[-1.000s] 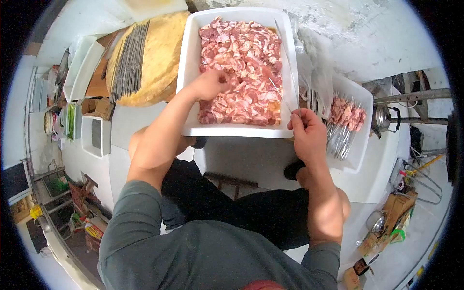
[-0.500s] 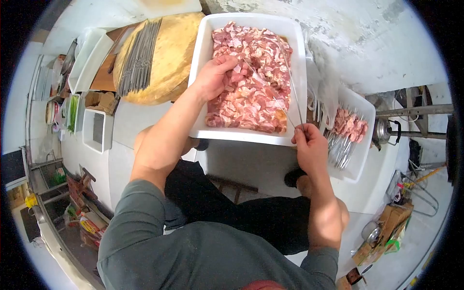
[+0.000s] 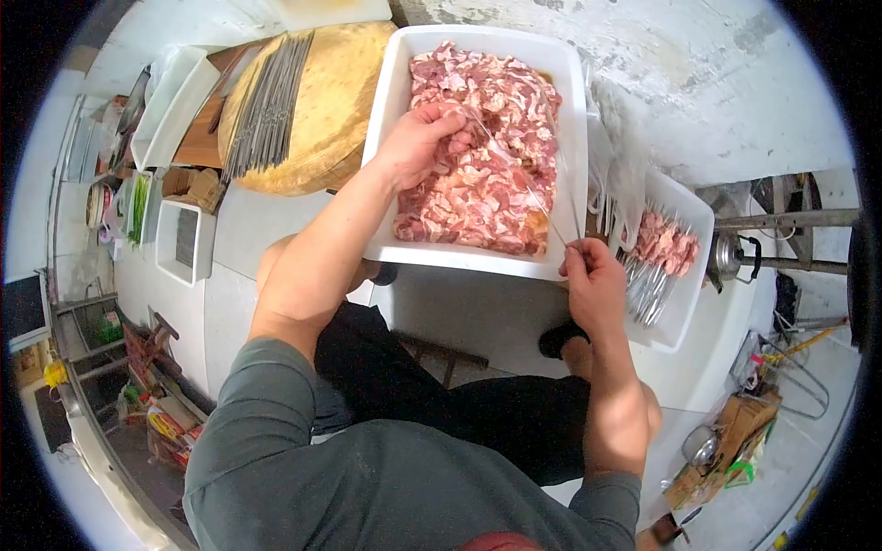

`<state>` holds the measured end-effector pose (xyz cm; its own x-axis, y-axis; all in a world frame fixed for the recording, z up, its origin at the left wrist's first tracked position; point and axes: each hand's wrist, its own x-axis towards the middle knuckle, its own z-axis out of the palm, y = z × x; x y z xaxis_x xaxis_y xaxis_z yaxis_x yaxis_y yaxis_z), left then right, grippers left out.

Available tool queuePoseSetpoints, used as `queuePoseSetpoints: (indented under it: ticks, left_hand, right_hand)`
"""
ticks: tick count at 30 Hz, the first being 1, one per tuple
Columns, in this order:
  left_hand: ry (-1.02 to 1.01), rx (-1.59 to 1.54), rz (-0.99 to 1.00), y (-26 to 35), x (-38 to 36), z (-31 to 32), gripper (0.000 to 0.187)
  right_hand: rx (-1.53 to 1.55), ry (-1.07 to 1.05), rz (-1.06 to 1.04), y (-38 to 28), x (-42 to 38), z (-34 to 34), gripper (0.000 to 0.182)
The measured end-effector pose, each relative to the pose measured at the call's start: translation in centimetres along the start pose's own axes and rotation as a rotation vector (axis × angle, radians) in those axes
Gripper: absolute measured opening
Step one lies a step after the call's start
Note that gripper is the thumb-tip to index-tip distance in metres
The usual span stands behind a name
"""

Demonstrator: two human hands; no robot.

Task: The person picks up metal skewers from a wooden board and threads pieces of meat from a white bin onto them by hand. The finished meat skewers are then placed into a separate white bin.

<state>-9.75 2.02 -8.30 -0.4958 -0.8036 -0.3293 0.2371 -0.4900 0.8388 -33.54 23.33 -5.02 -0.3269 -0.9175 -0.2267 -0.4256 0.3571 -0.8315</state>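
A white tub point(image 3: 568, 110) in front of me is filled with cut raw meat point(image 3: 478, 207). Over its left half, my left hand point(image 3: 428, 145) is closed, thumb against curled fingers, apparently around a small piece of meat mostly hidden by the fingers. My right hand point(image 3: 593, 280), at the tub's near right corner, pinches the lower end of a thin metal skewer point(image 3: 542, 208). The skewer slants up and left across the meat, its far end near my left fingertips. A second thin skewer seems to rise from the right hand along the tub's right side.
To the right, a white tray point(image 3: 703, 216) holds several skewers loaded with meat point(image 3: 668, 241). A round wooden board point(image 3: 335, 110) at the left carries a row of bare metal skewers point(image 3: 268, 106). Farther left stand white bins point(image 3: 170, 115). A kettle point(image 3: 726, 257) sits at the right.
My left hand has shifted slightly right along with the whole view. The second skewer at the tub's right side shows less plainly. The right hand keeps its pinch.
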Motion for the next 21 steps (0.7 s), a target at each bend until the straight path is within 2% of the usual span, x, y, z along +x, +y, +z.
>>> queuePoseSetpoints:
  ticks: [3,6,15,18,21]
  left_hand:
    - [-0.002,-0.157,0.016,-0.1,0.5,-0.4,0.015]
    - [0.076,-0.148,0.017,0.3,0.1,0.3,0.016]
    - [0.013,-0.166,-0.008,0.0,0.1,0.0,0.021]
    - [0.041,-0.172,0.0,0.3,-0.2,0.7,0.018]
    - [0.049,-0.05,0.01,0.3,-0.2,0.9,0.012]
  right_hand:
    - [-0.001,0.011,-0.014,0.5,0.1,-0.1,0.018]
    - [0.017,0.003,-0.01,0.4,0.0,-0.3,0.018]
    - [0.006,-0.012,-0.017,-0.4,0.0,-0.4,0.019]
    - [-0.004,-0.012,-0.013,-0.5,0.0,-0.4,0.018]
    - [-0.008,0.002,-0.026,-0.2,0.1,-0.3,0.018]
